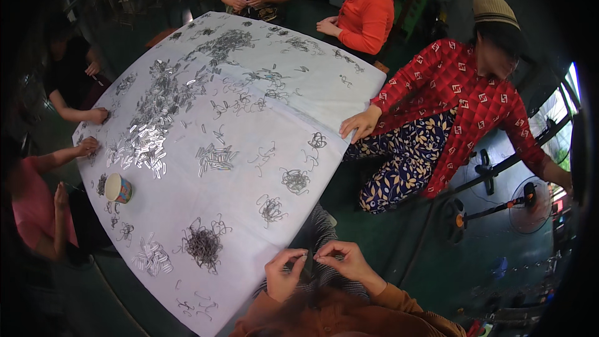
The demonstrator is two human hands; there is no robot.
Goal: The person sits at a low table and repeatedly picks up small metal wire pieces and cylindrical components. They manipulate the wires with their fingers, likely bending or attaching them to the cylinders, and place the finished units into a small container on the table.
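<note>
Just off the table's near edge, above my lap, my left hand (286, 273) and my right hand (345, 263) face each other with a small gap between their fingertips. Each is closed in a pinch of thumb and forefinger. What they hold is too small to make out. On the white-covered table (249, 261), the nearest heap is a tangle of dark curved wire hooks (203, 246). Left of that lies a small heap of flat silver metal strips (151, 256). Several loose hooks (201, 306) are scattered by the near corner.
A paper cup (118, 188) stands near the left edge. Mid-table lie a large spread of shiny strips (153, 134) and smaller hook clusters (296, 181). Several people sit around the table; one in a red patterned shirt (437, 87) rests a hand on its right edge. A fan (529, 206) stands at right.
</note>
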